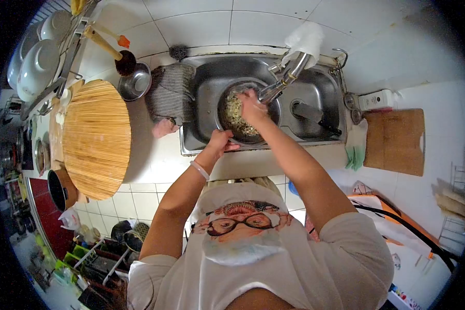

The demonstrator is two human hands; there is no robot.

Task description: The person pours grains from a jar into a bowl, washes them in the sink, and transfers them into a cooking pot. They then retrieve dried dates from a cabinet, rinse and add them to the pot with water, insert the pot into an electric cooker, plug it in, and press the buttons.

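One double-basin stainless-steel sink, set in a pale counter. In its left basin, one round metal bowl holding small, pale greenish-brown pieces, wet-looking, kind too fine to tell.

Left hand: at the near-left rim of the bowl, fingers and thumb clamped on it; a pale bangle on the wrist. Right hand: inside the bowl, touching the pieces; fingers blurred, so whether they are together or apart I cannot tell.

Over the bowl, a chrome faucet, white wrapping about its upper part. In the right basin, one broad-bladed knife with a black handle. Left of the sink, a grey striped cloth, just beside it a small metal bowl; farther left, a round mat of yellow-brown slats. Right of the sink, a brown rectangular board.
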